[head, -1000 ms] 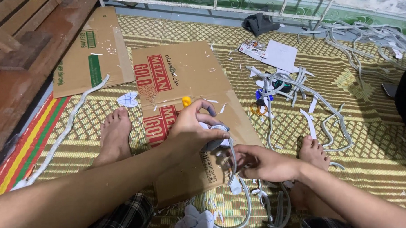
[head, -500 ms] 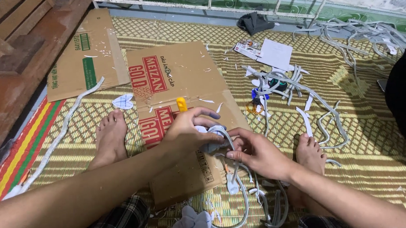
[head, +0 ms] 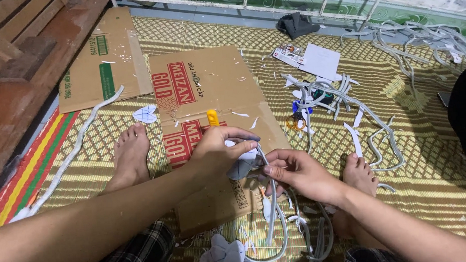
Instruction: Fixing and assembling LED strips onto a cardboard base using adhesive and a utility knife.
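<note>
So the grey strip (head: 270, 197) sits pinched between both hands right over the flattened cardboard (head: 211, 90), which seems to be there to protect the woven mat (head: 410, 192). Left hand (head: 218, 149) is closed on its top plus a yellow-handled cutter (head: 212, 116); right hand (head: 291, 170) grips it just below, keeping it steady.

Grey-white strips (head: 273, 217) hang from the right hand (head: 296, 172); brown cardboard (head: 216, 95) with red panels lies beyond the left hand (head: 218, 149), over a yellow woven mat (head: 415, 181).
</note>
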